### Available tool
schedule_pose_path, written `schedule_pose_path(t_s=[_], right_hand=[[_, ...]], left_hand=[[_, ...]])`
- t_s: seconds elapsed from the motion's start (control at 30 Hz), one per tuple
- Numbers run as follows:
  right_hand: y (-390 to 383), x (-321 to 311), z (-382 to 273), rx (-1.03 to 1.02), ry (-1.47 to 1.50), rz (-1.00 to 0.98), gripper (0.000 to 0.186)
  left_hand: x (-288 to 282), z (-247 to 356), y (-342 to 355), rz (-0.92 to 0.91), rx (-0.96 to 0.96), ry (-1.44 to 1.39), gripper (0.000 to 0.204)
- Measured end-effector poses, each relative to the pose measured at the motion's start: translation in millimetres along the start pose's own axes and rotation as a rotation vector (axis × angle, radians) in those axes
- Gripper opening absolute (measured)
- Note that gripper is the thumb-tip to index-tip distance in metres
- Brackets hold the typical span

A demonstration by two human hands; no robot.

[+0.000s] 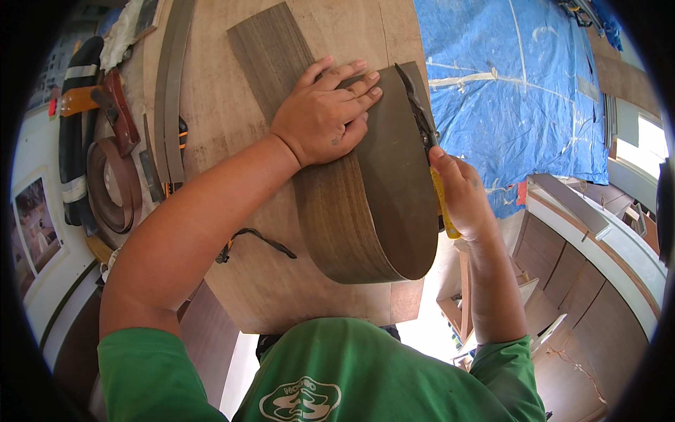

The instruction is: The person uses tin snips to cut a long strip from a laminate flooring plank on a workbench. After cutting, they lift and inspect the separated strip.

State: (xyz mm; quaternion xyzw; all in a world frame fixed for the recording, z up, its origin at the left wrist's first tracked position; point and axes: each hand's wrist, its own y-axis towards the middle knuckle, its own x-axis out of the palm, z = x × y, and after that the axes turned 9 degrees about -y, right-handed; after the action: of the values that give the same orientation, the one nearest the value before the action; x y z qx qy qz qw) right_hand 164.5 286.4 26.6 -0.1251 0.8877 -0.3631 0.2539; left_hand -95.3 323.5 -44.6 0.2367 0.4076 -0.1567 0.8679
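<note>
A long strip of wood-grain veneer [330, 211] lies on the wooden work board and curls back over itself near me. Its plain grey-brown back [394, 183] faces up on the folded part. My left hand [327, 112] rests flat across the strip, fingers stretched out, pressing it down where the layers meet. On the strip's right edge, my right hand [457, 190] is closed around shears [422, 109] with dark blades and a yellow handle. The blades lie along that edge; whether they are cutting into it is unclear.
Left of the board [260, 295] lie a handsaw [119, 112], a coiled edge strip [112, 186] and long narrow strips [172, 91]. A black-and-orange tool [225, 250] lies near my left forearm. Blue sheeting [506, 84] covers the area at right, with cabinet panels [569, 281] below.
</note>
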Motion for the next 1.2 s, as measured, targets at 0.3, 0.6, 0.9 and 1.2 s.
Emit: schedule_pose_path(t_s=[0.3,0.6,0.9,1.2], right_hand=[[0.0,4.3,4.4,-0.020,0.032,-0.028,0.059],[-1.8,-1.1,1.9,0.035,0.200,-0.087,0.062],[2.0,4.7,14.7,-0.039,0.172,-0.007,0.066],[-1.1,-0.3,10.9,-0.056,0.008,0.062,0.075]], left_hand=[[-0.4,-0.4,-1.4,0.001,-0.011,-0.014,0.035],[-3.3,1.7,-0.7,0.015,0.007,-0.015,0.039],[-1.0,3.3,-4.2,0.143,-0.004,-0.065,0.044],[-88.2,51.0,-13.2,0.261,0.021,0.012,0.033]])
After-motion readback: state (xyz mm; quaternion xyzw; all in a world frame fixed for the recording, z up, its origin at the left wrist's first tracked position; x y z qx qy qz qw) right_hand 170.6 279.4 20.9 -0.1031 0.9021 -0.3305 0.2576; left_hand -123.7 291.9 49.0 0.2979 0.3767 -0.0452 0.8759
